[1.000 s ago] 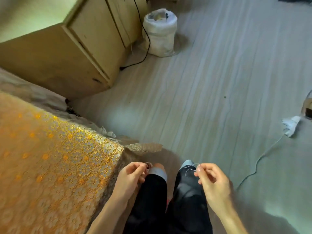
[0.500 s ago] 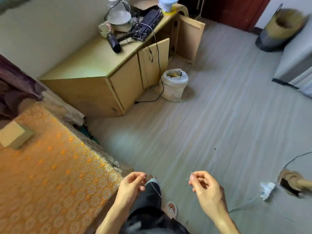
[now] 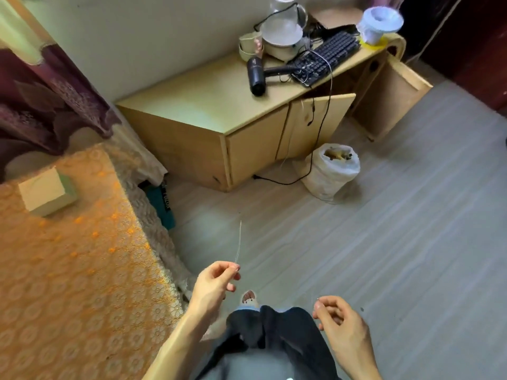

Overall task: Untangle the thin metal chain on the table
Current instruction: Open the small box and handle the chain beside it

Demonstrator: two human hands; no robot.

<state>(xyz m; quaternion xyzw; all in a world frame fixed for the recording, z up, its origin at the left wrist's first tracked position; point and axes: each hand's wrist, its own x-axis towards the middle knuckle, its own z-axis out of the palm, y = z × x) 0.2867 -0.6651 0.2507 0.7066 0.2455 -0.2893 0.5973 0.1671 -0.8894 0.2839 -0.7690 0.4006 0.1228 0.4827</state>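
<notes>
1. Left hand [image 3: 216, 283]: thumb and forefinger pinch the chain [image 3: 238, 242], one strand standing up over the floor [image 3: 356, 242]
2. Right hand [image 3: 340, 322]: curled fingertips pinch a faint strand end, near the trousers [image 3: 288, 330]

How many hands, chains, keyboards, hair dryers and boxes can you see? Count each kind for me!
Hands: 2 (left hand, right hand)
Chain: 1
Keyboard: 1
Hair dryer: 1
Box: 1
Total: 6
</notes>
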